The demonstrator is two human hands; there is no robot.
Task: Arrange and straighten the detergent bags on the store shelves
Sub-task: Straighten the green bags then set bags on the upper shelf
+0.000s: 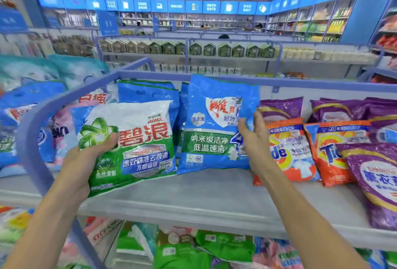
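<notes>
A white and green Ariel detergent bag (137, 140) is tilted above the grey shelf (193, 200); my left hand (86, 161) grips its left edge, thumb on the front. A blue detergent bag (212, 122) stands upright on the shelf just to its right. My right hand (254, 140) grips that bag's right edge with thumb and fingers. More blue bags (148, 92) stand behind both.
Orange Tide bags (292, 150) and purple bags (373, 174) lean on the shelf to the right. Blue and pink bags (28, 118) fill the left section past a curved blue rail (64, 97). A lower shelf holds several green and pink bags (214, 245).
</notes>
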